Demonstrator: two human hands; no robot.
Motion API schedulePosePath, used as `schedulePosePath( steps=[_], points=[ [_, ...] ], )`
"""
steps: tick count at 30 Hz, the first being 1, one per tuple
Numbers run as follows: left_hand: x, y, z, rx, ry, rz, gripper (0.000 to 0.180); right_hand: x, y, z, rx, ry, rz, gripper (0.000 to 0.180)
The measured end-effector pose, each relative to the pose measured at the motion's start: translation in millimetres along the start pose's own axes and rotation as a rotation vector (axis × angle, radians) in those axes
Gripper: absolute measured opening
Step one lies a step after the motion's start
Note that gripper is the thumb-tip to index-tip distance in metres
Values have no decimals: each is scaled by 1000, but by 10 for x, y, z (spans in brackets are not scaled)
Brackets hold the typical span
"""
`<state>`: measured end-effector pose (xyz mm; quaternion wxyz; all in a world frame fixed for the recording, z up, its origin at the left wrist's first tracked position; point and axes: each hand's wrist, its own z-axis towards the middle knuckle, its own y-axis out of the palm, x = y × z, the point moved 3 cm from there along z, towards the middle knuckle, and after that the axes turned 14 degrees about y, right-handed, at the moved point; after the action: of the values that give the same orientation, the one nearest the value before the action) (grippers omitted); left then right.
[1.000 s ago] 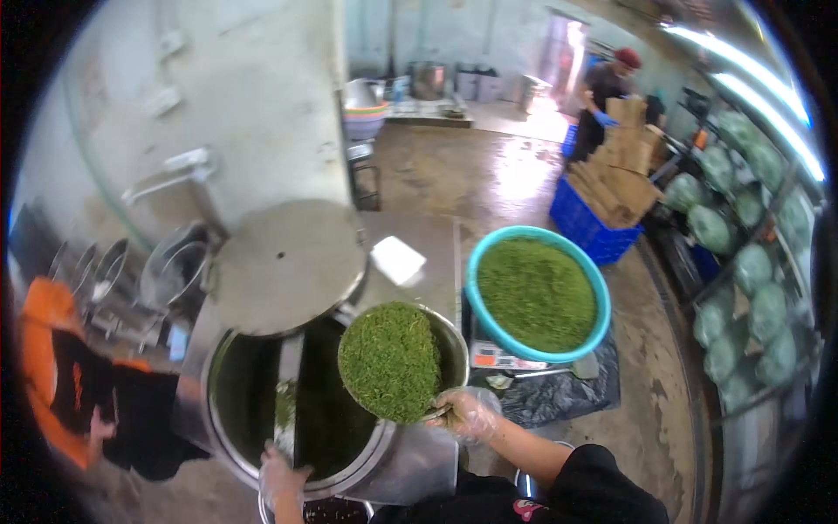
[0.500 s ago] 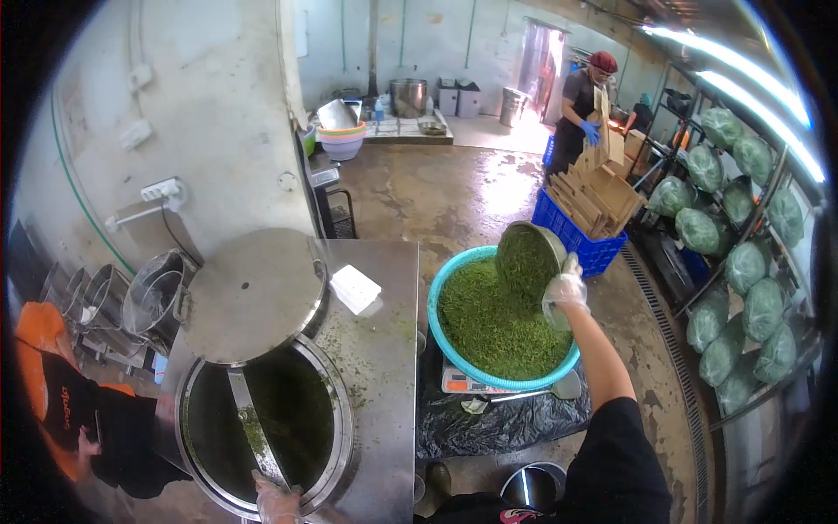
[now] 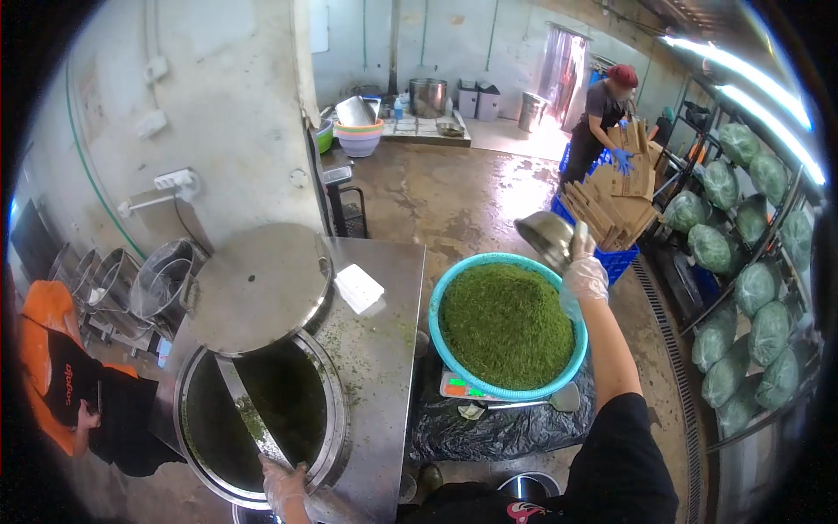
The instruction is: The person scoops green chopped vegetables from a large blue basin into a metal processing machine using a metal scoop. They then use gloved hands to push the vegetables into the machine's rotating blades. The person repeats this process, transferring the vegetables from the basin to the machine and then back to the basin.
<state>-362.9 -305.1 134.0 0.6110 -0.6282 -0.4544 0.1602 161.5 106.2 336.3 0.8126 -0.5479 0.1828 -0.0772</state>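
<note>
While a second ago the steel bowl (image 3: 546, 237) sat heaped with chopped green leaves over the open round vat (image 3: 257, 424), and half a second ago it was tipped above the turquoise basin (image 3: 509, 325), it is now lifted clear at the basin's far right rim, turned on its side and showing no greens. The right hand (image 3: 583, 266), in a clear glove, is clamped on the bowl's rim. My reading is that the scoop went into the basin, whose green heap (image 3: 506, 323) now stands in a rounded mound above the rim. The left hand (image 3: 284, 485), also gloved, rests on the near rim of the vat with fingers curled over the edge; how tightly it grips I cannot tell. Inside the vat a flat metal blade (image 3: 253, 415) crosses the dark interior with green scraps stuck to it, and the round lid (image 3: 259, 284) stands swung back at its far side. The steel desk (image 3: 384, 349) around the vat is flecked with greens and bears a white rectangular block (image 3: 360, 287). A scale (image 3: 476, 389) with a lit display carries the basin, on black plastic sheeting (image 3: 506, 428). Beyond, the concrete floor (image 3: 445, 196) looks wet; a person in a red cap (image 3: 607, 109) handles brown cardboard (image 3: 615, 201) over a blue crate, racks at the right hold bagged green heads (image 3: 738, 253), and steel pots stand at the far wall.
</note>
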Motion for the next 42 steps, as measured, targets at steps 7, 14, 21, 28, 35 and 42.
schedulePosePath(
  steps=[7,14,21,28,35,42],
  points=[
    [-7,-136,-91,-5,59,27,99,-112,699,-776,-250,-495,219,22],
    [-435,-172,-105,128,157,41,85,-1499,1150,-2649,-922,-342,342,38],
    [-292,-11,-177,223,597,115,51,-1637,2647,-2679,-1564,555,1461,36],
    [473,-70,-718,210,821,197,53,-1640,1859,-2577,-1651,168,966,66],
    [2087,618,-945,-253,618,-218,47,-1028,1355,-1817,-1741,-160,598,66],
    [2915,1823,-898,-640,728,-219,57,385,1200,-223,-803,44,827,87]
  ],
)
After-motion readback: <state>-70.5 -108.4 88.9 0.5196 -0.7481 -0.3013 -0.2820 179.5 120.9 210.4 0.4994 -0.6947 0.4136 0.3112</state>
